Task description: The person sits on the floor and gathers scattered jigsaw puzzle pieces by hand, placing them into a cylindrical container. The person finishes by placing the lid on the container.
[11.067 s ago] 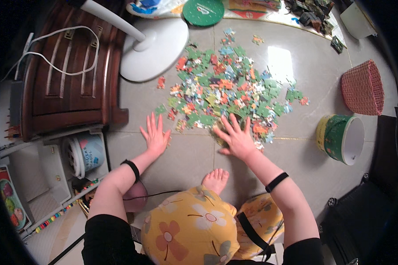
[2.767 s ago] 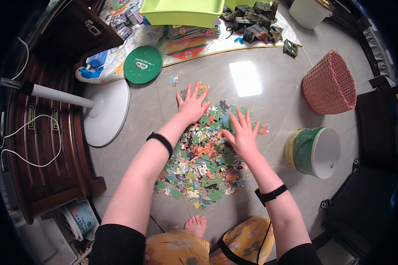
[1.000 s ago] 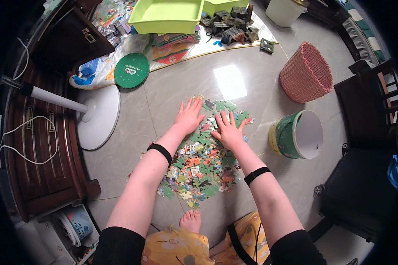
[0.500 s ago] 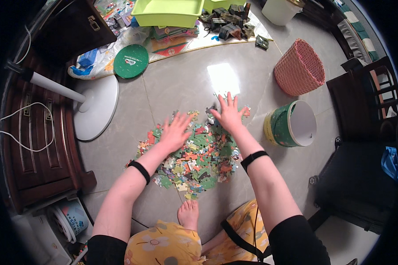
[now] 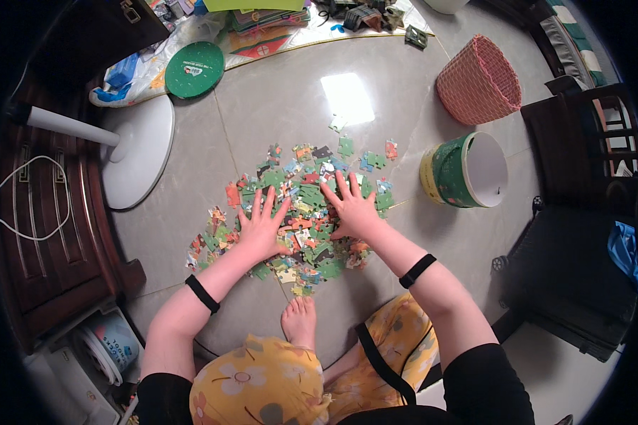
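The right hand [image 5: 356,216] has drawn back from the far edge, so both it and the left hand [image 5: 261,232] lie over the heap of multicoloured cardboard puzzle pieces [image 5: 309,193] on the grey tiled floor [image 5: 276,106], leaving stray pieces [image 5: 345,146] apart beyond. Each grip is splayed wide, holding nothing visible. The green-and-yellow cylindrical tub [image 5: 444,173] shows pale inner walls; the red woven basket's [image 5: 469,83] bottom is hidden.

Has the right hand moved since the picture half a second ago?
Yes: the right hand has moved toward the bare foot, judged against the green bucket.
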`<state>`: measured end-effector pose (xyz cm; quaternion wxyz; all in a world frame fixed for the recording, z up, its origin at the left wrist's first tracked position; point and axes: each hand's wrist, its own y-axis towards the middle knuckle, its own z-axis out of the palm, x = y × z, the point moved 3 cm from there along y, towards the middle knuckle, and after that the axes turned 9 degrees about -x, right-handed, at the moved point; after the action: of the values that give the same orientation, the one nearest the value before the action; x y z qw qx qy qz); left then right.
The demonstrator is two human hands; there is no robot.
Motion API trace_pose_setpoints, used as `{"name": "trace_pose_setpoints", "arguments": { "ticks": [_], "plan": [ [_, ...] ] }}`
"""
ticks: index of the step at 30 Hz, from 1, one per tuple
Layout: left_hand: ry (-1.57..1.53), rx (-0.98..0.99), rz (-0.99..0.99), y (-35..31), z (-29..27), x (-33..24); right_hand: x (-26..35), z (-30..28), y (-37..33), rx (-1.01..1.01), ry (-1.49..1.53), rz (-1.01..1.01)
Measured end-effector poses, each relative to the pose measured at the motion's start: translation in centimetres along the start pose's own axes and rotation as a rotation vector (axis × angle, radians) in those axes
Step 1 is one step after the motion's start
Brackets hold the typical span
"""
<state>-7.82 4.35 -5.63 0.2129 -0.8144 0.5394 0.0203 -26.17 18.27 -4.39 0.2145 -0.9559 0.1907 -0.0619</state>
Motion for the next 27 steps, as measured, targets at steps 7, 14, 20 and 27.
{"name": "trace_pose_setpoints", "arguments": {
  "ticks": [7,14,20,27],
  "plan": [
    [-0.082,-0.113,0.002,1.7,-0.8,-1.0,1.0,-0.4,-0.3,-0.111,0.112,-0.023],
    [-0.241,-0.289,0.063,2.8,0.5,-0.4,1.7,1.2,-0.8,-0.347,0.265,-0.010],
    [-0.304,-0.374,0.113,3.1,1.2,-0.2,0.4,-0.9,-1.3,-0.379,0.286,0.034],
    [-0.032,-0.158,0.163,0.0,-0.1,-0.5,-10.1,-8.0,-6.9,-0.662,-0.070,0.447]
  ]
}}
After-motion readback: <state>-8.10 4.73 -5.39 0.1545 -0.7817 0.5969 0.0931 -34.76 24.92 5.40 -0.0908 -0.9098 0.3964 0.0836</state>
